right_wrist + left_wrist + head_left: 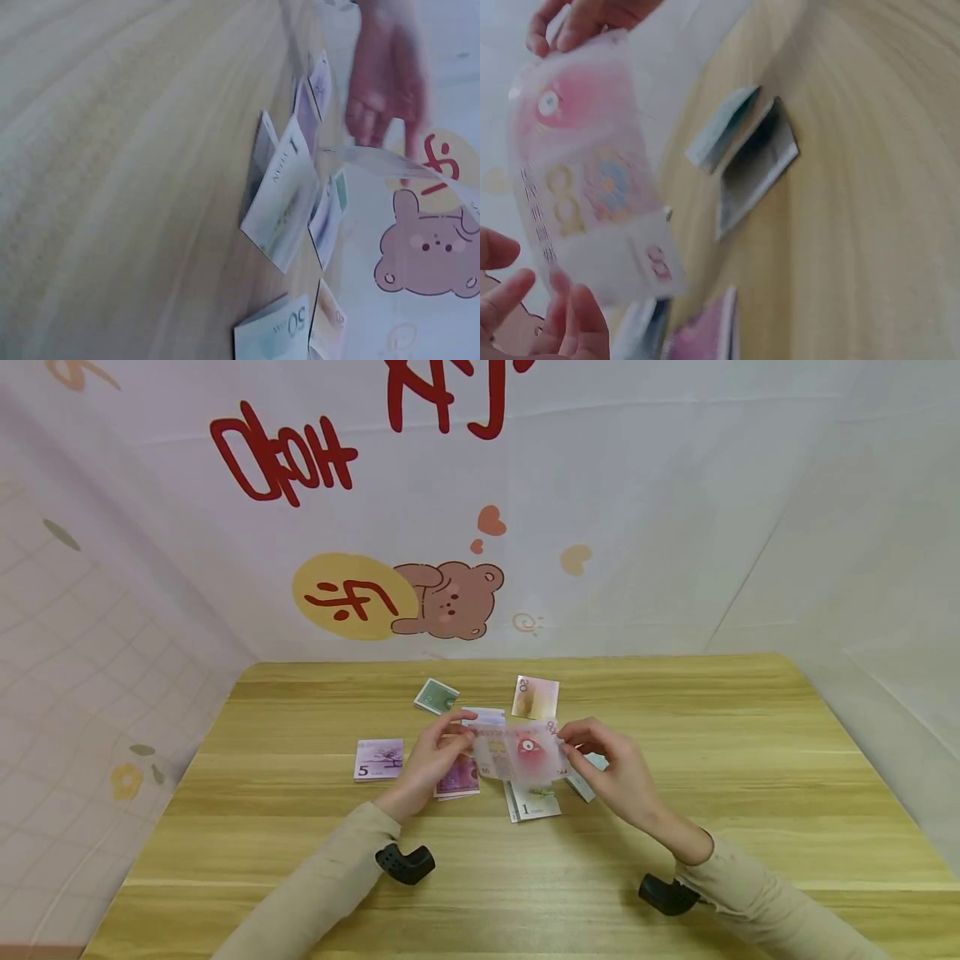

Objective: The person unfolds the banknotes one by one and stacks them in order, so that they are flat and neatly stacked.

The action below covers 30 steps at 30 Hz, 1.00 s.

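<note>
A pale pink banknote (528, 752) marked 100 is stretched above the table between both hands. Its left end is pinched by my left hand (426, 768), thumb and fingers at the edge. My right hand (621, 775) grips the opposite end by the corner. The left wrist view has the same banknote (592, 180) hanging at a slant, the left hand (551, 315) at its lower end and the right hand (592, 22) at its top. In the right wrist view the left hand (386, 82) shows, while the right hand is out of sight.
Folded banknotes lie around the hands: a purple 5 (378, 760), a green note (437, 696), a 20 (536, 697), a bluish note (486, 717), a magenta note (459, 781), a 1 yuan (536, 803) and a 50 (277, 334). A printed cloth (637, 527) hangs behind the wooden table (525, 893).
</note>
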### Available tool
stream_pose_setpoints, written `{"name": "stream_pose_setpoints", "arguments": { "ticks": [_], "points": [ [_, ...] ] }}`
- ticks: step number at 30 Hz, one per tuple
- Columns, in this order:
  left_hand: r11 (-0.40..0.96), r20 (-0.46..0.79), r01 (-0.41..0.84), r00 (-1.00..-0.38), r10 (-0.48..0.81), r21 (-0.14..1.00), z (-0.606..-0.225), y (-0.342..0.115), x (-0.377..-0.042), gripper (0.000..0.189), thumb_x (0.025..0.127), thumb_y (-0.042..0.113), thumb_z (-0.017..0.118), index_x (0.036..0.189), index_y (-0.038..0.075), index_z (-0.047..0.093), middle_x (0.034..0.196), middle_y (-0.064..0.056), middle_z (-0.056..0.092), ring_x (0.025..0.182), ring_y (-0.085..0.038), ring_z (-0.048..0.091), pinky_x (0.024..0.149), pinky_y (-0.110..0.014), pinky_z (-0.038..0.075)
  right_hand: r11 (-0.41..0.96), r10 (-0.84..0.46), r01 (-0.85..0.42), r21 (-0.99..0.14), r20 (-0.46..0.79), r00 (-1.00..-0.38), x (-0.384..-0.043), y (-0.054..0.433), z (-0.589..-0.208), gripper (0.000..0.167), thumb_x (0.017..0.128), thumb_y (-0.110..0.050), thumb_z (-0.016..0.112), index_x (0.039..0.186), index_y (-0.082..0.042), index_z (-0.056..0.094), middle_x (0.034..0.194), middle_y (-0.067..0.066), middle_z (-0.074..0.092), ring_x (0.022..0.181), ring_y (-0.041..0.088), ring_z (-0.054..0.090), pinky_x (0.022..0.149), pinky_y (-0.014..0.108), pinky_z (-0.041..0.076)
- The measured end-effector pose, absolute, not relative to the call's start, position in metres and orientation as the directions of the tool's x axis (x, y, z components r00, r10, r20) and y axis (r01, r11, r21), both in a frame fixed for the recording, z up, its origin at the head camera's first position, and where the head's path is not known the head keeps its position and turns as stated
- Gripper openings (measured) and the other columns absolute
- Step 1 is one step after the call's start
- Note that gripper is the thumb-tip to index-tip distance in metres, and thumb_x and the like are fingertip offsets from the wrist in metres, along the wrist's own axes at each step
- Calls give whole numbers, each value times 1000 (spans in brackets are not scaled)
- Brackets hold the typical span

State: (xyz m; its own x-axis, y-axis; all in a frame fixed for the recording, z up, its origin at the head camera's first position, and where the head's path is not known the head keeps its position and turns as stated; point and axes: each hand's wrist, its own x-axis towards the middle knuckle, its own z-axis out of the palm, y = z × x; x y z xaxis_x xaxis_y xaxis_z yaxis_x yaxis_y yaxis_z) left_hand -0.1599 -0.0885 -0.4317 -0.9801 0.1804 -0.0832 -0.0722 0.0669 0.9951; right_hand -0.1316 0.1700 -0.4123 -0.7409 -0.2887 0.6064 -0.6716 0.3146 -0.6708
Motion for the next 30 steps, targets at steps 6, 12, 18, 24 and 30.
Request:
{"name": "stream_pose_setpoints", "arguments": {
  "ticks": [6,12,18,24,30],
  "points": [
    [28,-9,-4,-981,196,1000,-441,-86,-161,47,93,-5,52,137,6,46,125,-23,50,104,-28,59,87,-46,50,291,-237,-643,-709,598,-766,-135,177,-408,27,81,20,63,100,2,66,96,12,68,82,14,63,72,19,52],
    [-16,48,47,-991,129,999,-441,-83,-160,44,92,-9,52,133,4,47,113,-23,57,90,-23,63,77,-38,53,323,-176,-599,-732,576,-798,-139,185,-406,23,82,19,63,101,5,66,95,18,67,82,12,63,70,17,51],
    [-6,115,115,-991,66,993,-442,-84,-160,32,90,-10,56,121,-3,52,109,-22,61,89,-22,62,74,-28,50,354,-154,-507,-786,486,-861,-138,185,-402,22,81,21,62,100,10,64,93,21,66,78,16,63,67,17,51],
    [23,124,125,-992,23,992,-444,-90,-155,19,89,-8,61,107,-6,59,107,-19,64,89,-18,62,76,-27,50,335,-176,-423,-842,385,-906,-134,181,-401,21,81,21,60,100,13,62,93,25,65,75,22,64,63,18,51],
    [37,123,124,-992,29,992,-443,-101,-147,17,88,-7,63,105,-7,61,104,-19,64,83,-14,63,74,-25,51,307,-213,-385,-870,331,-919,-143,186,-426,23,82,16,63,103,6,65,96,18,67,78,16,65,64,20,53]
  ]
}}
